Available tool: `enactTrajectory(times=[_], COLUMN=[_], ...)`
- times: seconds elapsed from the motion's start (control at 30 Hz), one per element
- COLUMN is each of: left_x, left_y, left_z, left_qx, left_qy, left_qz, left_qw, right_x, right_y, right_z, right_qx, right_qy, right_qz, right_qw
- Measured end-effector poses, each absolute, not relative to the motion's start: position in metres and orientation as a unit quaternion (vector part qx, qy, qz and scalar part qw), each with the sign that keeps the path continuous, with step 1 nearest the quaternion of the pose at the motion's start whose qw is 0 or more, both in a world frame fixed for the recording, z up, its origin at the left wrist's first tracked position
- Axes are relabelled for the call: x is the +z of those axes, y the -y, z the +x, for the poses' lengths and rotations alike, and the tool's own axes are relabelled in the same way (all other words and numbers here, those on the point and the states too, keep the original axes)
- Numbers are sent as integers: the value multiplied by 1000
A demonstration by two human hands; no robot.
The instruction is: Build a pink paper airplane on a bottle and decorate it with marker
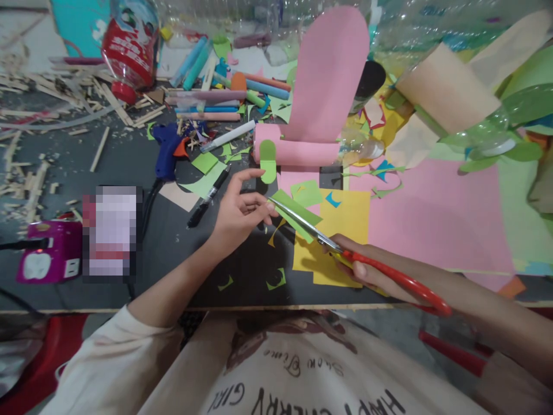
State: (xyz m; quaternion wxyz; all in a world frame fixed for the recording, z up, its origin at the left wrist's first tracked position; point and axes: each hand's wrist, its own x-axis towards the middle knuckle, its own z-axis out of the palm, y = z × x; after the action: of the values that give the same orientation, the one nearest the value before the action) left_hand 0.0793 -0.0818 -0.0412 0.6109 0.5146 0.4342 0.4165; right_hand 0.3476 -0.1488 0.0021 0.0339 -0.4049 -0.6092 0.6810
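Observation:
My left hand (pixel 239 210) pinches one end of a small green paper piece (pixel 298 213) above the dark table. My right hand (pixel 367 271) grips red-handled scissors (pixel 389 274); their metal blades lie along the green piece and reach toward my left fingers. Under the piece lies a yellow paper sheet (pixel 345 230). Small green offcuts (pixel 276 279) lie on the table near its front edge.
A pink paper roll (pixel 302 153) with a tall curled sheet stands behind the hands. A large pink sheet (pixel 436 219) lies right. A black marker (pixel 209 196), blue glue gun (pixel 166 150), coloured paper rolls, wooden sticks and a magenta power strip (pixel 49 259) lie left.

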Motion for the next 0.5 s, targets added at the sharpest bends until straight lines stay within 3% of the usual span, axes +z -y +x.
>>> enactTrajectory(times=[0.5], left_x=[-41], left_y=[82], left_z=[79], left_qx=[407], left_qy=[-451], left_qz=[503], left_qw=[615], right_x=[-8], right_y=[152], right_z=[336], right_qx=[655], right_qy=[611], right_qz=[-436], right_qw=[86])
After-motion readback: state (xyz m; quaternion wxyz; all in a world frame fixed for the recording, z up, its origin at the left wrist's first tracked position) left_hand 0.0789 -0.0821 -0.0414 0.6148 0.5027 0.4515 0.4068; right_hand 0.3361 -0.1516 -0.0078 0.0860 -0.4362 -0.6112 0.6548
